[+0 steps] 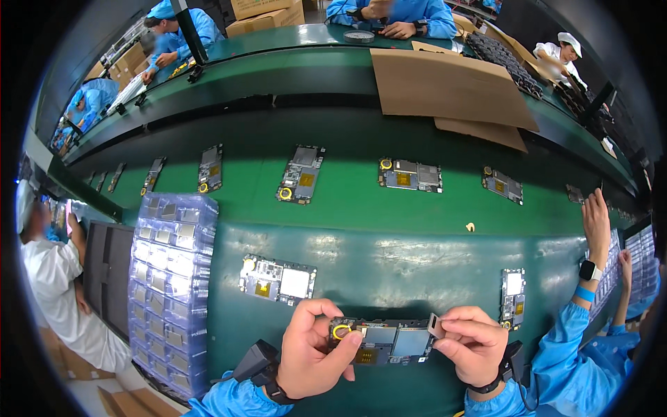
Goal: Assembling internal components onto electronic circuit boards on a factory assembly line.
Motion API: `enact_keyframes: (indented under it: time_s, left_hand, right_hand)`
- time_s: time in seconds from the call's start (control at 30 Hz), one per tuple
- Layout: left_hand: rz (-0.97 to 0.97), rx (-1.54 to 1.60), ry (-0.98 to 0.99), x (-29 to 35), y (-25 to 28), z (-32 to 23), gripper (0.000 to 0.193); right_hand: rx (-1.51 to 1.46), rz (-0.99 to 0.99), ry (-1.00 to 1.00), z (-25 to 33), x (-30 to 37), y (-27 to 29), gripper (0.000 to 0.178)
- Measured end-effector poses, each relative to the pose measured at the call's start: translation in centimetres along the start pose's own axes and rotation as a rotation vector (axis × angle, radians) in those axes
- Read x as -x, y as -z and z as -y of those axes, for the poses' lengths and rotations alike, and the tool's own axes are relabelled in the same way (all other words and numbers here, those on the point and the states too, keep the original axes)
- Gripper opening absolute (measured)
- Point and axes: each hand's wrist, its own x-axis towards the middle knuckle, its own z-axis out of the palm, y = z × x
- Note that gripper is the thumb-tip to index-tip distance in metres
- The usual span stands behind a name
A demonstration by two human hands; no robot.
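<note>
Circuit board (381, 336) gripped in my left hand (314, 356) needs steadiness; grey plate (435, 324) pinched by my right hand (481, 340), light pressure.

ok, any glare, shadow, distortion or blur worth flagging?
Head view: strong glare on the plastic trays, softer sheen on the bench mat; head view: soft shadow on the mat beyond the held board; head view: fisheye bows the belt's edges; head view: left hand, right hand and held board show little obvious blur.
</note>
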Motion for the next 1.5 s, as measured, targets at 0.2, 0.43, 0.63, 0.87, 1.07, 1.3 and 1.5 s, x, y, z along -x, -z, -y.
enact_keyframes:
  time_s: [0.2, 0.43, 0.63, 0.87, 1.07, 1.3, 1.5]
  left_hand:
    - [-0.003, 0.119, -0.002, -0.1, -0.6, 0.4, 0.036]
    - [-0.015, 0.035, 0.088, -0.5, -0.2, 0.1, 0.019]
    - [-0.024, 0.054, 0.133, -0.6, 0.0, 0.2, 0.021]
    - [-0.041, -0.015, 0.114, -1.3, -0.2, -0.3, 0.021]
    - [-0.195, -0.056, -0.077, -5.3, 0.9, -0.7, 0.022]
    - [-0.257, -0.159, -0.136, -15.5, 1.5, -4.2, 0.023]
    - [-0.665, -0.592, -0.362, -21.9, 11.2, -5.5, 0.025]
  right_hand:
    - [-0.061, -0.034, 0.010, -0.1, 0.1, 0.0, 0.031]
    - [-0.017, 0.019, -0.026, -0.1, 0.1, 0.0, 0.032]
    - [-0.080, 0.037, -0.036, -0.4, -0.1, 0.0, 0.031]
    - [-0.131, 0.067, 0.005, -0.2, -0.7, 0.0, 0.031]
    - [-0.257, -0.156, -0.032, -2.6, -1.2, 0.7, 0.027]
    - [-0.181, -0.095, -0.050, -2.6, -1.4, 0.3, 0.021]
    - [-0.085, -0.083, -0.047, -0.2, -1.4, -0.2, 0.017]
